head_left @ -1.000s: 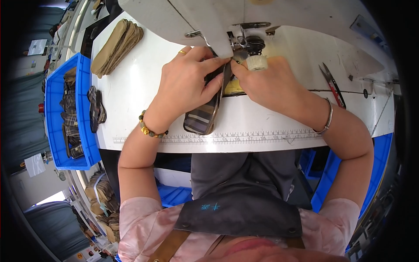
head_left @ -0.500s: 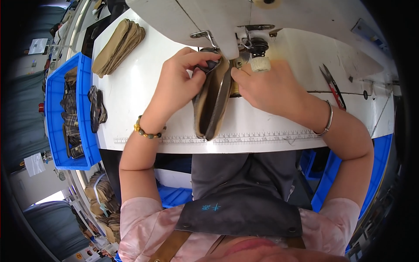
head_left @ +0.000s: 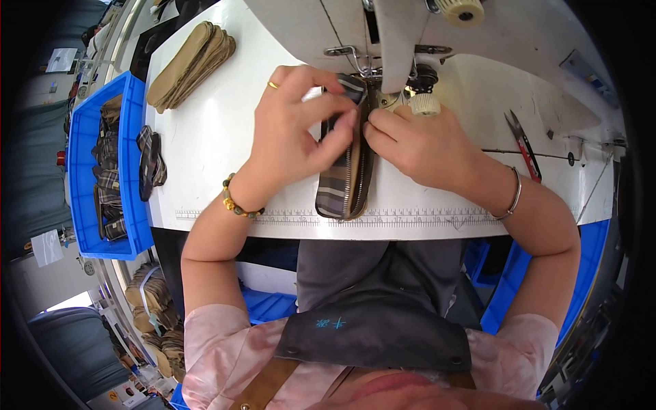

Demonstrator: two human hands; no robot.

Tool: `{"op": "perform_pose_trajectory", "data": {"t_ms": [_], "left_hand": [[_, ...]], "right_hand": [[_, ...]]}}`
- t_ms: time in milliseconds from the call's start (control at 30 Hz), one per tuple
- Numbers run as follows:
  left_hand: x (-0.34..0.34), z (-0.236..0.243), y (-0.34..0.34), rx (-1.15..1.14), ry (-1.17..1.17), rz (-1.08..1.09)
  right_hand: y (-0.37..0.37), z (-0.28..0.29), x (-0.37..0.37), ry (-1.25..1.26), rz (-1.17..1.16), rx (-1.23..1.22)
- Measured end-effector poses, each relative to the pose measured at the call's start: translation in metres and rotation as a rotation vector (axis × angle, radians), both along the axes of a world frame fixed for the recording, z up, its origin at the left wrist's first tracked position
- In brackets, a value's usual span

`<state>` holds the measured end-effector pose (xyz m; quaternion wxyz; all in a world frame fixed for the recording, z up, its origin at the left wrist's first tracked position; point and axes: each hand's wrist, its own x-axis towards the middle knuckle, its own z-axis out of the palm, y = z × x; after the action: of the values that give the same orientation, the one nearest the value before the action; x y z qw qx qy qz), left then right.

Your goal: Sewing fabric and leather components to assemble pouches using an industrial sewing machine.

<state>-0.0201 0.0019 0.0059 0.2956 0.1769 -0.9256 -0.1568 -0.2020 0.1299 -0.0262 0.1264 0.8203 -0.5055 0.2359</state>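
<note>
A plaid pouch point(head_left: 332, 195) with a long metal zipper and tan lining lies under the sewing machine head point(head_left: 328, 27), its far end at the presser foot point(head_left: 370, 72). From the left my left hand point(head_left: 297, 123) bends over the plaid side, thumb and fingers closed on the fabric near the zipper. On the other side my right hand point(head_left: 424, 147) has its fingers curled and pinched at the pouch's right edge, just below the white knob point(head_left: 425, 104). The fingertips partly cover the pouch's middle, and the stitching spot is hard to see.
Stacked tan fabric pieces point(head_left: 188, 65) lie at the far left of the white table point(head_left: 239, 147). Plaid pieces point(head_left: 152, 162) rest by its left edge, beside a blue crate point(head_left: 140, 232) holding more. Red-handled snips point(head_left: 525, 147) lie to the right. A printed ruler runs along the front edge.
The pouch has turned so its plaid side shows and the zipper edges sit closer together. My left hand has shifted right over it. The whole view has moved slightly.
</note>
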Motion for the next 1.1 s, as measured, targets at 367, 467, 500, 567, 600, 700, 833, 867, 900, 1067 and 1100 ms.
{"op": "perform_pose_trajectory", "data": {"t_ms": [367,467,500,567,600,700,833,867,900,1067,1100], "left_hand": [[0.006,-0.007,-0.010,-0.162,-0.119,-0.363],[-0.001,-0.010,-0.002,-0.120,-0.206,-0.159],[0.000,-0.006,0.000,-0.080,-0.247,-0.149],[-0.003,-0.007,0.006,-0.080,-0.179,-0.185],[-0.004,-0.007,0.008,-0.080,-0.109,-0.216],[-0.002,-0.015,0.003,-0.164,-0.150,-0.270],[0.001,-0.016,-0.011,0.044,-0.021,-0.163],[0.002,-0.016,-0.013,0.045,-0.021,-0.162],[0.003,-0.016,-0.013,0.040,-0.022,-0.165],[-0.002,-0.011,-0.007,-0.070,-0.067,-0.156],[-0.003,-0.015,-0.005,0.095,-0.024,-0.125]], "right_hand": [[0.003,-0.010,0.003,-0.033,0.080,-0.032],[0.002,-0.011,0.004,-0.075,0.028,-0.130],[0.001,-0.010,0.003,-0.077,0.023,-0.130],[0.000,-0.007,0.003,-0.110,0.013,-0.222],[0.001,-0.006,0.004,-0.112,0.012,-0.222],[0.003,-0.003,0.000,-0.126,0.008,-0.216],[0.009,0.003,0.002,-0.041,0.156,-0.060],[0.010,0.001,0.006,-0.030,0.191,-0.019],[0.011,-0.003,0.010,-0.030,0.193,-0.018],[0.004,-0.016,0.023,0.018,0.052,-0.237],[0.003,-0.017,0.024,0.017,0.048,-0.236]]}}
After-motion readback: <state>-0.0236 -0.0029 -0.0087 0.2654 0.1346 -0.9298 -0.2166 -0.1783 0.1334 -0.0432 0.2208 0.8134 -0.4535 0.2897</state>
